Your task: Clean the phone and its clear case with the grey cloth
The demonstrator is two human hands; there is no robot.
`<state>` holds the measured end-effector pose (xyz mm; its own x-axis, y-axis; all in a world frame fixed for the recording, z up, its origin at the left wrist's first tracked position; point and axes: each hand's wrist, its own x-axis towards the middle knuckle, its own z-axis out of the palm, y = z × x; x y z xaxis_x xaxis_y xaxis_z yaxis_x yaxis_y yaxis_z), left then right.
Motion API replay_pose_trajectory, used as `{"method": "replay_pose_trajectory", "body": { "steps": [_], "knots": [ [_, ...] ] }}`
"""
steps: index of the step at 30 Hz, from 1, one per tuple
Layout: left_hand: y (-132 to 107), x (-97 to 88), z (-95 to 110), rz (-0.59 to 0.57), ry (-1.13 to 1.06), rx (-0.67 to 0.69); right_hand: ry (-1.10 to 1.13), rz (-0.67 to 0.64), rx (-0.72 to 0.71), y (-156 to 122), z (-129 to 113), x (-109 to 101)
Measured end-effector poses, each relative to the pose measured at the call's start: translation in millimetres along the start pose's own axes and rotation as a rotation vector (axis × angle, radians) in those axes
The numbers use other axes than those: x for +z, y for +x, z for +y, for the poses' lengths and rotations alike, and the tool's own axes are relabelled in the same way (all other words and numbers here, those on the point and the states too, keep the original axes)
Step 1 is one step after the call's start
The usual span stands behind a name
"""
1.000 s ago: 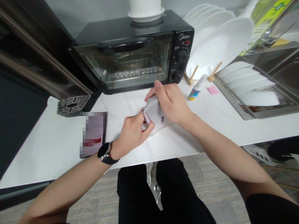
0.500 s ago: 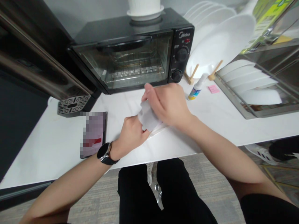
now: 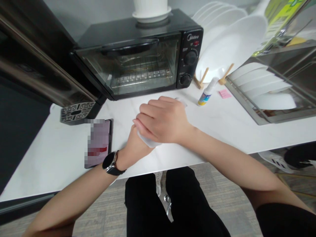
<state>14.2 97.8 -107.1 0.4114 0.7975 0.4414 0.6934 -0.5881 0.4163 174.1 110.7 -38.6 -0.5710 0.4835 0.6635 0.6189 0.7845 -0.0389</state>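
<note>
**Two Hands Pressed Together Over a White Table**

I see a long white table (image 3: 177, 154) with a shiny top, and a grey floor (image 3: 222, 187) down on the near side. A grey wall (image 3: 103, 10) stands at the far side.

The right hand (image 3: 163, 120) lies on top of the left hand (image 3: 137, 140). A pale, thin sheet (image 3: 148, 141) is squashed between them, above the middle of the table. The right grip is curled down and clamped on the sheet. The left fingers are under all that, so I can't tell if the left grip is apart or together. Most of the sheet is covered too. Only its edges poke out, so its shape is hard to make out. Little squares blur part of a flat, dark-edged thing (image 3: 98, 141) on the left. The white pot (image 3: 151, 6) is cut off at the top.

A black oven (image 3: 133, 62) sits just past the hands and blocks the far side. To its left is a metal grate (image 3: 77, 112). On the right are big white plates (image 3: 229, 46), a spray bottle (image 3: 205, 95), a pink note (image 3: 224, 94) and a sink (image 3: 263, 121) with white bowls (image 3: 274, 101).
</note>
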Motion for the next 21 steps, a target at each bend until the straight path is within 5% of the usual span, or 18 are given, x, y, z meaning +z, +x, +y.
{"method": "replay_pose_trajectory", "body": {
  "steps": [4, 6, 9, 14, 16, 18, 21],
  "knots": [
    [4, -7.5, 7, 0.04, 0.012, 0.081, 0.226, 0.045, 0.446, -7, 24, -4],
    [6, -10.5, 11, 0.08, 0.009, 0.115, 0.361, 0.049, 0.559, -9, 31, -4],
    [7, -9.9, 11, 0.103, 0.012, 0.161, 0.323, 0.063, 0.476, -8, 26, -3],
    [1, 3.3, 2, 0.148, 0.013, 0.127, -0.004, 0.018, -0.026, 0, 0, 1],
    [-1, 7.5, -1, 0.15, 0.01, 0.093, -0.024, -0.013, -0.107, 2, -4, 2],
    [-3, 7.9, -2, 0.145, 0.007, 0.097, -0.018, -0.014, -0.027, 2, -2, 0],
    [0, 1.4, 1, 0.104, -0.007, 0.136, 0.075, 0.016, 0.279, -2, 10, -5]
  ]
}}
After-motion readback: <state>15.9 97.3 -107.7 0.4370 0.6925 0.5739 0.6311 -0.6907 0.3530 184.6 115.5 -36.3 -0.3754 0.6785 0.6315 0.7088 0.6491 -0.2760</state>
